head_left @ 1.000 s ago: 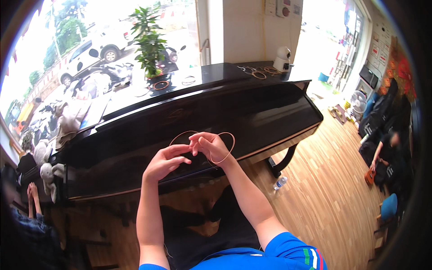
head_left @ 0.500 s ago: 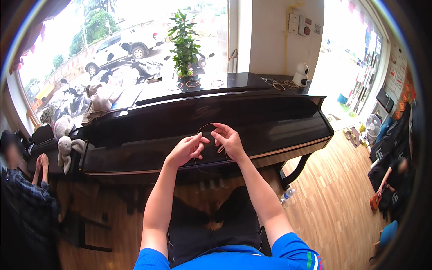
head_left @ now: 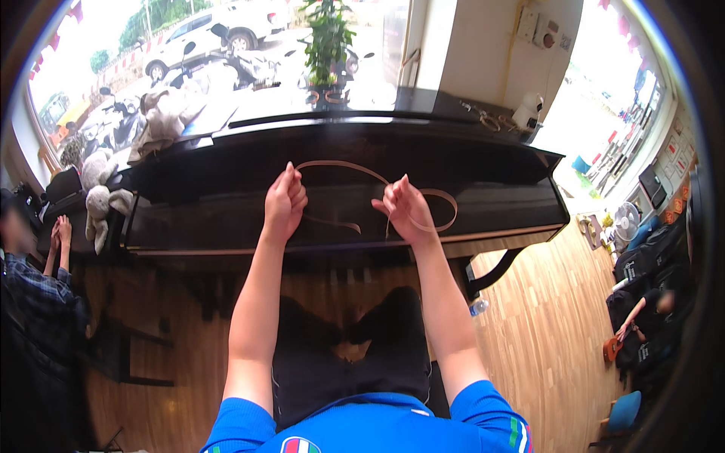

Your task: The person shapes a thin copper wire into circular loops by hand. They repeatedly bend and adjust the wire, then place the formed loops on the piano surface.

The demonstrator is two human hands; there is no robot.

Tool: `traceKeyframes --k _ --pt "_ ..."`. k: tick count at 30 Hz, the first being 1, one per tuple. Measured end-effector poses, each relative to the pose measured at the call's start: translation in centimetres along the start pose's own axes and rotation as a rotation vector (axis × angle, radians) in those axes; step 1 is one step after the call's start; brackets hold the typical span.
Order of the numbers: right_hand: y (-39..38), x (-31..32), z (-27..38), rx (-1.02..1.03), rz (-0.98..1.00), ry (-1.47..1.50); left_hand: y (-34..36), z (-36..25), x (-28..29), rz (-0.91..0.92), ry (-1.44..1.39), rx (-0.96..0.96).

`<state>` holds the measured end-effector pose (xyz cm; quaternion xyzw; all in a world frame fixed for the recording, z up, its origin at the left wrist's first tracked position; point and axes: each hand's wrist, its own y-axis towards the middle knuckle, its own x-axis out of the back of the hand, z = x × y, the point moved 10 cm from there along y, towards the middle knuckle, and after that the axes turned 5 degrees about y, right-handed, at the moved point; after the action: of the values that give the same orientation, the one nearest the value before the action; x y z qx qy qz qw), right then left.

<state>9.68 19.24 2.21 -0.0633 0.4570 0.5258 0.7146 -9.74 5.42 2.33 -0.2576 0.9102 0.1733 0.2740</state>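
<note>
A thin, flat, tan strip arcs between my two hands above the front of a black piano. My left hand pinches it at the left, fingers curled, and a loose tail hangs out below toward the middle. My right hand closes on the strip at the other end of the arc with thumb and fingertips. Beyond that grip the strip bends into a loop at the right of my wrist. What the strip is made of I cannot tell.
On the piano top stand a leafy plant, several thin coils and a white camera. Plush toys sit at the left, near a seated person. Another person at far right has a small guitar. A bottle is near the piano leg.
My hands have moved apart and up, the left one leftward and the right one rightward. The strip, a small ring between them before, is now spread into a wide arc with a loop.
</note>
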Motion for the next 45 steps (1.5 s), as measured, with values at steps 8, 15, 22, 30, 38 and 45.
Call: traceKeyframes --k 8,15,22,30,38,45 --pt "-0.4 -1.7 -1.2 -0.052 0.034 -0.35 -1.1 1.3 -2.6 0.104 0.511 0.054" --pt "-0.5 -2.2 -2.1 -0.133 -0.024 -0.511 -1.2 1.3 -3.9 0.111 0.525 0.024" --pt "-4.9 -3.9 0.3 -0.138 0.127 -0.107 -0.4 0.5 -0.5 0.006 0.23 -0.026" --pt "-28.9 7.2 10.3 -0.466 -0.435 -0.918 -0.9 1.1 -1.7 0.102 0.3 0.016" --pt "-22.6 -5.3 16.1 0.019 -0.655 -1.636 -2.7 1.5 -5.0 0.314 0.855 -0.043" --pt "-7.5 -7.7 -3.8 0.082 -0.2 -1.051 -3.2 1.4 -5.8 0.434 0.793 -0.07"
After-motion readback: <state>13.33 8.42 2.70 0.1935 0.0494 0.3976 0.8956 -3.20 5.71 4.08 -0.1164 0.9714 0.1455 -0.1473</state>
